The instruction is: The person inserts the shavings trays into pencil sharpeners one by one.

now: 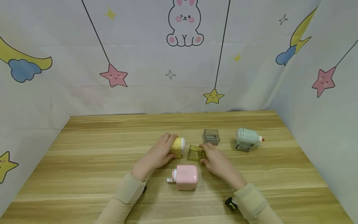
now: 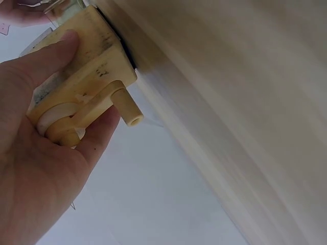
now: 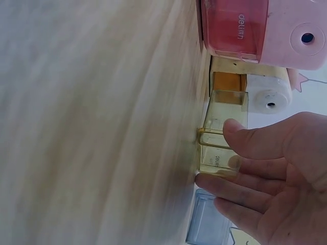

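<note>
Well, the left hand point(image 1: 160, 151) grips the yellow sharpener point(image 1: 177, 146) and the right hand point(image 1: 217, 159) pinches the see-through yellow box point(image 1: 195, 152), near the head view's middle. Keeping both low and lined up should help. The sharpener's long way seems to run left to right, white front point(image 1: 183, 145) facing right.

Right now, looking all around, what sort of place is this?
Maybe a play or craft corner made for kids, though I can't be sure. There's a wood-grain table, a pale backdrop with a bunny and smiling stars, and a yellow pencil sharpener.
</note>
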`<act>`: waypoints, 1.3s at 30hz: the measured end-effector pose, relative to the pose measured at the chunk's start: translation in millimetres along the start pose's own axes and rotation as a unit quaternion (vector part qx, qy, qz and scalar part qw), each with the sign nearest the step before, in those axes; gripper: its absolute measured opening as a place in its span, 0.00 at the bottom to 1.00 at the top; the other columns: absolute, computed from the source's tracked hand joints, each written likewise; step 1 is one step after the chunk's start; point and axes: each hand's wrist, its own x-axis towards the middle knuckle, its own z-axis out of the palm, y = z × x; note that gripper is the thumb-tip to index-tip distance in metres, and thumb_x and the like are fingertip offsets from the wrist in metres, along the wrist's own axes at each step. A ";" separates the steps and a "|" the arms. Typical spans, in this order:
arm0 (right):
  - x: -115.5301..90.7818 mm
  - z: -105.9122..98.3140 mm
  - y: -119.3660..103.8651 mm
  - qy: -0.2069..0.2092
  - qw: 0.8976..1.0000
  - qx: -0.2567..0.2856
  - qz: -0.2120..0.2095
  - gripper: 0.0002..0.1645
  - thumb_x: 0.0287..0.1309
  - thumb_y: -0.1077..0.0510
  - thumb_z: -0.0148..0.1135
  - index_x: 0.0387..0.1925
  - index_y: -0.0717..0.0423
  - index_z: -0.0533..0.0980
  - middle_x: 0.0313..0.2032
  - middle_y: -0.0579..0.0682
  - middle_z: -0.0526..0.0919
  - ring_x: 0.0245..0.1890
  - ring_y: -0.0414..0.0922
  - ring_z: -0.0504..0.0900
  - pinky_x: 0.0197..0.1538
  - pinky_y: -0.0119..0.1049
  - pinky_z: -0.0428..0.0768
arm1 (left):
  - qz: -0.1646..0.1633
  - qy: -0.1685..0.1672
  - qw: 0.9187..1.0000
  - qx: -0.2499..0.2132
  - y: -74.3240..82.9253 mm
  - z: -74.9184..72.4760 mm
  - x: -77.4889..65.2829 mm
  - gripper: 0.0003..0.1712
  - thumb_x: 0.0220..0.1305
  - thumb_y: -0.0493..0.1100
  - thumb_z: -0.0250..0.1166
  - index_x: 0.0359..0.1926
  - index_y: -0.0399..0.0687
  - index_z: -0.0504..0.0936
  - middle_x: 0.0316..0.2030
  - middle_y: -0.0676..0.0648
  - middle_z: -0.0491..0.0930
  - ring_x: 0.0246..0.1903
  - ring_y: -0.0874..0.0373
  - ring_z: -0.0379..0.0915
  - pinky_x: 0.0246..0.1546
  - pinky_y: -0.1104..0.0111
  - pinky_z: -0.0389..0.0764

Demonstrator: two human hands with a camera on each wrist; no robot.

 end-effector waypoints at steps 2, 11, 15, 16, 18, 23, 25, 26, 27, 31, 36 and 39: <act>1.0 0.6 -0.2 -0.001 1.000 0.003 -0.001 0.33 0.44 0.59 0.67 0.54 0.63 0.68 0.47 0.59 0.76 0.44 0.51 0.74 0.49 0.48 0.77 | 0.000 0.000 1.000 -0.001 0.0 0.5 0.6 0.38 0.46 0.42 0.70 0.56 0.37 0.62 0.39 0.43 0.68 0.39 0.52 0.63 0.41 0.60 0.78; 4.1 2.5 -3.1 -0.006 1.000 0.006 0.002 0.33 0.45 0.58 0.67 0.54 0.63 0.67 0.46 0.58 0.76 0.43 0.50 0.75 0.48 0.47 0.78 | 0.000 -0.003 1.000 -0.003 1.2 1.4 2.6 0.38 0.47 0.43 0.69 0.57 0.38 0.61 0.39 0.43 0.68 0.39 0.54 0.62 0.40 0.60 0.78; 4.7 2.9 -4.1 -0.003 1.000 0.006 0.000 0.33 0.45 0.59 0.67 0.54 0.63 0.68 0.46 0.57 0.76 0.43 0.50 0.75 0.48 0.47 0.78 | -0.001 -0.006 1.000 0.000 1.2 2.1 2.8 0.38 0.47 0.43 0.69 0.57 0.38 0.61 0.39 0.44 0.67 0.38 0.55 0.62 0.40 0.61 0.78; 5.1 2.8 -4.2 -0.003 1.000 0.006 -0.002 0.32 0.45 0.59 0.67 0.54 0.63 0.68 0.46 0.57 0.76 0.43 0.50 0.75 0.48 0.47 0.78 | 0.000 -0.005 1.000 -0.001 1.1 2.3 2.9 0.38 0.47 0.43 0.69 0.57 0.38 0.61 0.39 0.44 0.67 0.38 0.54 0.62 0.40 0.61 0.78; 5.4 3.0 -4.5 -0.001 1.000 0.006 -0.004 0.32 0.45 0.59 0.67 0.53 0.62 0.68 0.46 0.57 0.76 0.43 0.50 0.75 0.47 0.48 0.78 | 0.002 -0.003 1.000 0.000 1.0 2.7 3.1 0.38 0.47 0.43 0.69 0.57 0.38 0.61 0.39 0.44 0.68 0.38 0.54 0.62 0.40 0.61 0.78; 6.1 3.2 -5.3 0.001 1.000 0.009 -0.005 0.31 0.45 0.59 0.67 0.53 0.62 0.68 0.46 0.57 0.76 0.43 0.50 0.75 0.47 0.48 0.78 | 0.000 -0.008 1.000 -0.002 1.5 3.0 3.6 0.38 0.47 0.43 0.69 0.57 0.39 0.61 0.39 0.44 0.68 0.39 0.55 0.62 0.41 0.61 0.78; 6.6 3.3 -5.6 0.000 1.000 0.011 -0.005 0.31 0.45 0.59 0.67 0.53 0.62 0.68 0.46 0.57 0.76 0.43 0.50 0.75 0.48 0.48 0.78 | -0.002 -0.010 1.000 -0.004 2.0 2.7 3.6 0.38 0.47 0.43 0.69 0.57 0.39 0.61 0.39 0.44 0.68 0.39 0.55 0.62 0.41 0.61 0.78; 6.9 3.3 -5.9 0.000 1.000 0.012 -0.005 0.32 0.45 0.59 0.67 0.53 0.62 0.68 0.47 0.57 0.76 0.43 0.50 0.75 0.48 0.48 0.78 | -0.003 -0.011 1.000 -0.004 2.2 2.8 3.6 0.38 0.47 0.43 0.69 0.57 0.39 0.61 0.40 0.44 0.68 0.40 0.55 0.62 0.42 0.62 0.78; 7.1 3.3 -6.2 -0.001 1.000 0.012 -0.004 0.32 0.45 0.59 0.67 0.53 0.62 0.68 0.47 0.57 0.76 0.43 0.50 0.75 0.48 0.48 0.78 | -0.005 -0.013 1.000 -0.004 2.3 2.8 3.7 0.38 0.48 0.43 0.69 0.58 0.39 0.61 0.40 0.44 0.68 0.40 0.55 0.62 0.42 0.62 0.78; 7.6 3.8 -6.8 -0.005 1.000 0.013 -0.002 0.32 0.45 0.59 0.67 0.54 0.62 0.68 0.47 0.57 0.76 0.43 0.50 0.75 0.47 0.47 0.78 | -0.006 -0.015 1.000 -0.002 2.7 3.4 3.9 0.38 0.48 0.43 0.69 0.58 0.40 0.61 0.40 0.44 0.68 0.40 0.55 0.62 0.42 0.62 0.78; 8.9 4.3 -7.6 -0.011 1.000 0.016 0.001 0.33 0.45 0.59 0.67 0.55 0.62 0.67 0.48 0.58 0.76 0.43 0.50 0.75 0.47 0.46 0.78 | 0.001 -0.007 1.000 -0.002 3.5 3.8 3.4 0.37 0.47 0.42 0.69 0.57 0.39 0.62 0.39 0.44 0.68 0.40 0.55 0.63 0.41 0.61 0.78; 9.9 4.3 -8.1 -0.010 1.000 0.018 0.000 0.33 0.45 0.59 0.67 0.55 0.61 0.67 0.49 0.58 0.75 0.44 0.50 0.75 0.48 0.46 0.78 | 0.006 -0.002 1.000 -0.002 4.0 3.5 3.5 0.37 0.47 0.41 0.69 0.57 0.39 0.62 0.39 0.44 0.68 0.40 0.55 0.63 0.41 0.61 0.78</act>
